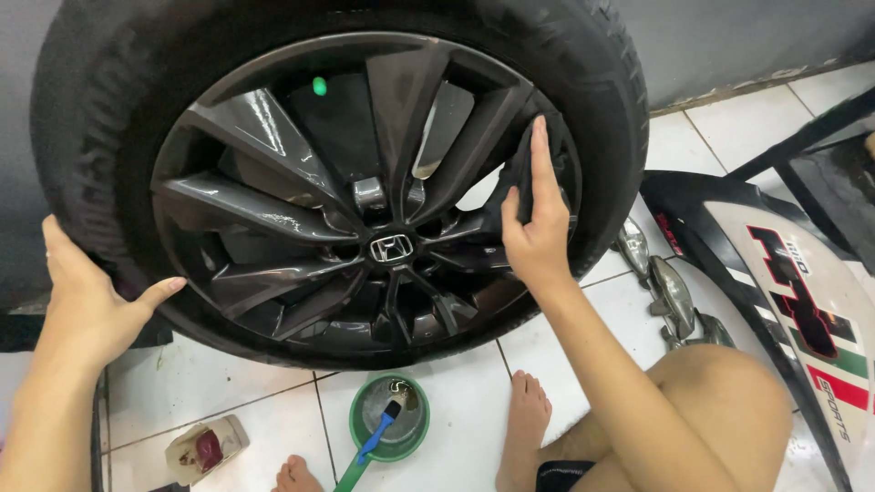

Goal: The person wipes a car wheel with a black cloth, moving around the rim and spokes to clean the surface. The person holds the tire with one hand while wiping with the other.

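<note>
Head view: right hand [538, 232] presses a dark cloth [518, 173] flat-fingered against a right-side spoke of the grey alloy wheel [365, 196]; left hand [87, 296] lies open on the tyre [77, 164], far left, steadying. Judgement: wipe along each spoke, keep the tyre braced, reach into recesses.
</note>
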